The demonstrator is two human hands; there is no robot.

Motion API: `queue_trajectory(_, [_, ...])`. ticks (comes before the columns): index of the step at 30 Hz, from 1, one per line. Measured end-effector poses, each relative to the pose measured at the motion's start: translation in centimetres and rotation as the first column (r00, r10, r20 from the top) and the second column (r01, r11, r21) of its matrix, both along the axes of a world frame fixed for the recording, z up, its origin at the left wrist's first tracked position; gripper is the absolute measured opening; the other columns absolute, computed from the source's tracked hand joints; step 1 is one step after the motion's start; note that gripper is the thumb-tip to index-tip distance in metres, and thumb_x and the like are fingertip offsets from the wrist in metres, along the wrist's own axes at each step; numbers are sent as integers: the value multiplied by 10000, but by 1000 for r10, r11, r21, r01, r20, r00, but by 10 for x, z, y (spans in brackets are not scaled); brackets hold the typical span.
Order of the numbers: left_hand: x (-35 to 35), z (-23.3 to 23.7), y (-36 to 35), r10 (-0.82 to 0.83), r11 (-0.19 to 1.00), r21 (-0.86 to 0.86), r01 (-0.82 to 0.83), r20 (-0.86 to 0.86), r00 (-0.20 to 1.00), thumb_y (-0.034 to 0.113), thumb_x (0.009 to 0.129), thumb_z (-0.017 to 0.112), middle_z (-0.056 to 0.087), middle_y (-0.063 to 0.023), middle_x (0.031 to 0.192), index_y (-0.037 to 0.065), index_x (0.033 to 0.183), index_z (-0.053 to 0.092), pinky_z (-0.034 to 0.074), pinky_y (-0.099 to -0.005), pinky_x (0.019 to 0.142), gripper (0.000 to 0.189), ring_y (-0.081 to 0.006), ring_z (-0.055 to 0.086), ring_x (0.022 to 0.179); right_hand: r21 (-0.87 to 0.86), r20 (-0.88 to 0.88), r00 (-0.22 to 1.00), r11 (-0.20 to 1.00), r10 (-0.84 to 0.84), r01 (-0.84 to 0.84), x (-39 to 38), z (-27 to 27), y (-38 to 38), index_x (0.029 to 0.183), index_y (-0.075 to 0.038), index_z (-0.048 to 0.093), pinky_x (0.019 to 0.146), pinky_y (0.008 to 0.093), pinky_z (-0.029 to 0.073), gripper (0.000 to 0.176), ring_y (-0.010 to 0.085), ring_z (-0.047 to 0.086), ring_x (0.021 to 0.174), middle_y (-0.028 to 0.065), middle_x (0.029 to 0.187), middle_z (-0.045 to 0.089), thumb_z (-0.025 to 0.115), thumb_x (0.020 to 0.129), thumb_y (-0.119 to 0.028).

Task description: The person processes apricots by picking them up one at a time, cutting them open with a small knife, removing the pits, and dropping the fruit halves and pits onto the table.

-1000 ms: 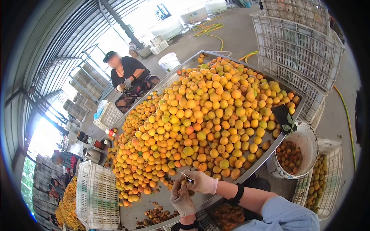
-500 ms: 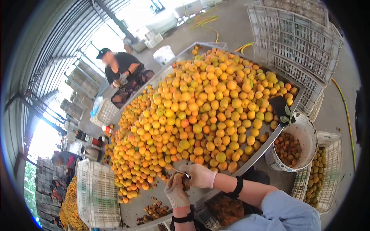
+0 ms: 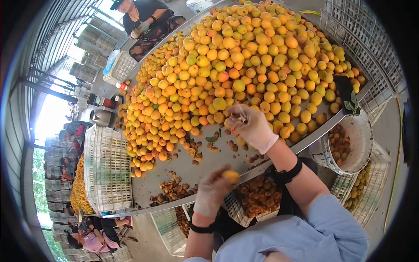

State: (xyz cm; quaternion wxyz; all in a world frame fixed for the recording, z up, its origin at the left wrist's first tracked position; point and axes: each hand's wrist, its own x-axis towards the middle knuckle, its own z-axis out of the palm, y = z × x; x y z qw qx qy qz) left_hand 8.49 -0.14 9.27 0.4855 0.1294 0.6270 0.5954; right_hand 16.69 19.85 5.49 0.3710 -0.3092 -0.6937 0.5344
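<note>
Both my hands wear pale gloves. My left hand [image 3: 212, 190], slightly blurred, is closed on a yellow-orange fruit [image 3: 230, 176] near the table's front edge, above a crate of split fruit [image 3: 258, 196]. Further right and higher, my right hand [image 3: 252, 127] is closed around a small tool with a metal part [image 3: 243, 117], at the near side of the big fruit pile [image 3: 209, 78]. Scraps and pits [image 3: 175, 187] lie on the metal table [image 3: 166, 179] to the left of my hands.
A white bucket [image 3: 365, 144] with fruit pieces stands at the right, below a dark phone-like object [image 3: 344, 91]. White crates stand at the left [image 3: 107, 168] and upper right [image 3: 362, 39]. A co-worker [image 3: 146, 19] sits across the table; other people are at the left.
My hands have moved apart: the left one is now lower by the table edge with a fruit, the right one higher over the pile's near side. The view has tilted downward.
</note>
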Motion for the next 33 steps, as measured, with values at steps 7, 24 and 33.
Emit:
queue_trajectory(7, [-109,-23,8,27,953,-221,-206,-618,786,202,886,603,663,-77,931,-14,1122,632,465,-257,761,321,-111,563,806,-677,-705,654,535,-273,-506,24,19,28,1215,-40,497,382,250,370,327,89,448,471,34,713,561,466,924,-186])
queue_trajectory(24, [-106,-30,28,12,899,436,-42,70,997,57,884,571,615,-114,1107,-13,1330,456,513,-366,839,466,-219,633,959,-396,37,891,825,452,-402,-11,2,-45,1017,-35,682,490,247,452,222,79,515,523,-3,638,576,613,830,-134])
queue_trajectory(33, [-60,-15,33,99,882,463,-93,11,995,147,894,634,629,-74,1053,36,1244,549,498,-373,794,377,-223,612,931,-375,-3,838,776,546,-507,-17,1,-67,925,-2,645,608,299,515,169,165,674,662,113,724,663,579,785,-69])
